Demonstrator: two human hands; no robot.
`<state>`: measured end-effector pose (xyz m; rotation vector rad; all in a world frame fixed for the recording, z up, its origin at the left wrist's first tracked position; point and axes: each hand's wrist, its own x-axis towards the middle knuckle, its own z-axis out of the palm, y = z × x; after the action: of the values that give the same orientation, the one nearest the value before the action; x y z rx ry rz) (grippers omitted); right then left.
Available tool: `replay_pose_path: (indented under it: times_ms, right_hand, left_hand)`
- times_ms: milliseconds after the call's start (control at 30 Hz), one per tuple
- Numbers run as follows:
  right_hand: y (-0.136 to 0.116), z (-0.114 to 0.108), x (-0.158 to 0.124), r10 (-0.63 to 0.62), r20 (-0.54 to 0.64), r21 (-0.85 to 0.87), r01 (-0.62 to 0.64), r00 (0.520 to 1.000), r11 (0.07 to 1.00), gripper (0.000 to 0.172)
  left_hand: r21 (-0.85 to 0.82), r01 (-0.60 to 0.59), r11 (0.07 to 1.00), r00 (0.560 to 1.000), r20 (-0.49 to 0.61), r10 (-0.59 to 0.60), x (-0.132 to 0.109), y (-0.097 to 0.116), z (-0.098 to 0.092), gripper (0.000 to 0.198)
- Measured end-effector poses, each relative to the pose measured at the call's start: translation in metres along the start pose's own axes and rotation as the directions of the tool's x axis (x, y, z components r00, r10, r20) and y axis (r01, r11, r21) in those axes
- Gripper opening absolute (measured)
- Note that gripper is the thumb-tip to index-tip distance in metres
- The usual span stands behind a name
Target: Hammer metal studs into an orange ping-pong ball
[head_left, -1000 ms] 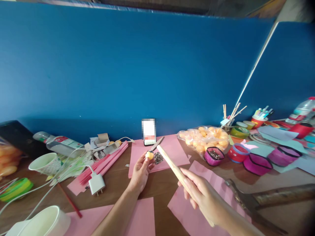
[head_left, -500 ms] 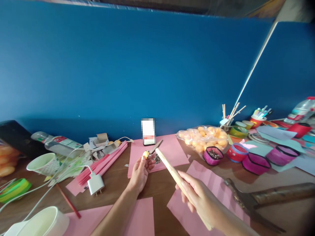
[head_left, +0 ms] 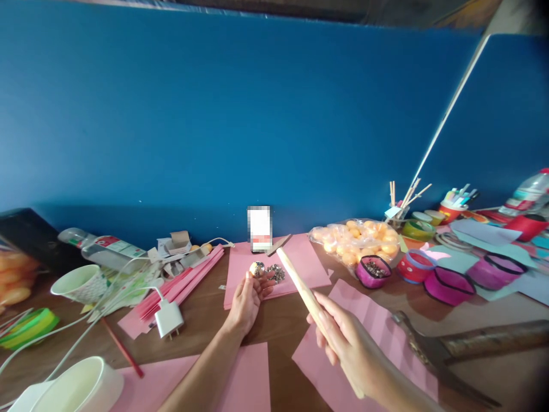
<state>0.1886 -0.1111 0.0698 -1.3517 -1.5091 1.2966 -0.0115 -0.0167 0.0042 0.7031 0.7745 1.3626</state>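
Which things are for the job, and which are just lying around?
For the job: wooden-handled tool in right hand; small ball in left hand; probably shiny metal bits nearby.

Seemingly just lying around: white charger, paper cup, plastic bottle.

a strip of brown tabletop (head_left: 281,329) lies open between the left forearm (head_left: 210,360) and the creased pink paper (head_left: 371,312), while a wooden-handled hammer (head_left: 484,340) blocks the right and a white charger (head_left: 169,319) with trailing cables (head_left: 161,298) crowds the left.
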Motion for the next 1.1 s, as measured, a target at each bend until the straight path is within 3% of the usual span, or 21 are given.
replay_pose_path:
  times_ms: [133,267,400,833,967,1100]
  right_hand:
    - [0.001,0.001,0.000,0.007,0.054,-0.021,-0.006,0.999,1.000,0.044]
    - [0.001,0.001,-0.001,-0.005,-0.003,-0.031,0.005,1.000,1.000,0.044]
    - [0.001,0.002,-0.001,0.008,0.042,-0.054,-0.005,0.999,0.999,0.045]
    - [0.000,0.004,-0.002,-0.009,-0.007,-0.081,0.008,1.000,0.997,0.044]
    - [-0.002,0.003,-0.004,0.002,0.029,-0.105,0.001,1.000,0.994,0.043]
    - [0.000,-0.007,-0.001,-0.049,-0.043,-0.214,0.039,0.998,0.976,0.042]
  left_hand:
    - [0.000,0.015,1.000,1.000,-0.017,-0.015,0.001,0.000,-0.001,0.035]
    - [-0.004,0.008,1.000,1.000,-0.025,-0.008,0.002,0.000,0.000,0.034]
    - [-0.011,0.016,1.000,0.999,-0.037,-0.016,0.002,0.001,0.001,0.034]
    - [-0.057,0.038,0.998,0.999,-0.015,-0.039,0.003,0.003,0.000,0.034]
    - [-0.084,0.057,0.995,0.998,-0.012,-0.058,0.003,0.005,-0.002,0.032]
    - [-0.143,0.083,0.986,0.996,0.033,-0.079,0.002,0.007,-0.004,0.026]
